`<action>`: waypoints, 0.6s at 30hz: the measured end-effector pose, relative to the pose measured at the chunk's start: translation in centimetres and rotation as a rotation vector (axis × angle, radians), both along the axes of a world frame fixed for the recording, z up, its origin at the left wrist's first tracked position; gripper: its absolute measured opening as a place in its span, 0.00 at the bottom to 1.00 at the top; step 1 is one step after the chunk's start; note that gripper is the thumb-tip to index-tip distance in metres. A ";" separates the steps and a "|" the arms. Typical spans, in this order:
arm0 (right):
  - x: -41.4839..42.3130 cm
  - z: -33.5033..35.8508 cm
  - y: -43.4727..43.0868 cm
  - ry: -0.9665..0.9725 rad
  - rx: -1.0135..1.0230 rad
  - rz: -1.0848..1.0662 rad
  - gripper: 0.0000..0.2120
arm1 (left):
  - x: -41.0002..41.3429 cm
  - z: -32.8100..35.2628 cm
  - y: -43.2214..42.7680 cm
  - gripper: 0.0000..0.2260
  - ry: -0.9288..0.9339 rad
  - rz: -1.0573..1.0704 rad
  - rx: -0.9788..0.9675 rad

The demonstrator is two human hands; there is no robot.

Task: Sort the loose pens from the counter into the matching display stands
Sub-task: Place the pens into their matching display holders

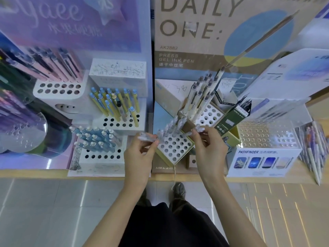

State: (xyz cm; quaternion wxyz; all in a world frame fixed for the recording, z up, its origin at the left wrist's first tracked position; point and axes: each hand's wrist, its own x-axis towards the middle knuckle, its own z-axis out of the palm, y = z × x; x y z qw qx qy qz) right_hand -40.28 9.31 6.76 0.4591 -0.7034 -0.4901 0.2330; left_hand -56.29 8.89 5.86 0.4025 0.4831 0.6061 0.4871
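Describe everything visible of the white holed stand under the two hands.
The white holed stand is a square plate of round holes in a tan cardboard base, turned corner-on to the camera on the counter. Pale grey pens fill its far rows; the near holes are empty. The left hand holds a similar pen beside it, the right hand another; whether either touches it is unclear.

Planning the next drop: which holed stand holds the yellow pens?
The rear white stand left of the DAILY ONE board: its yellow pens have blue caps, while the front stand holds blue pens.
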 end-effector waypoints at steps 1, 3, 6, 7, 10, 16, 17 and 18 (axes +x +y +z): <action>0.1 -0.1 0.0 -0.008 0.009 0.010 0.04 | 0.3 -0.2 -0.1 0.12 0.041 0.012 0.011; 0.3 -0.2 0.0 -0.036 0.024 0.033 0.04 | 0.9 -0.6 0.0 0.10 0.106 0.036 0.033; 0.5 -0.3 0.0 -0.101 0.058 0.090 0.04 | 2.2 -1.1 0.1 0.07 0.227 0.059 0.047; 0.5 -0.4 -0.1 -0.134 0.071 0.117 0.05 | 2.6 -1.2 0.1 0.08 0.258 0.074 0.039; 0.7 -0.7 -0.1 -0.222 0.099 0.178 0.06 | 3.9 -1.3 0.1 0.08 0.309 0.118 0.004; 1.0 -1.4 0.6 -0.272 0.109 0.230 0.06 | 5.8 -1.2 0.2 0.07 0.487 0.195 -0.035; 1.0 -1.5 0.7 -0.281 0.108 0.235 0.07 | 6.1 -1.1 0.2 0.07 0.524 0.202 -0.054; 1.0 -1.5 0.8 -0.298 0.109 0.241 0.08 | 6.4 -1.1 0.3 0.07 0.570 0.206 -0.069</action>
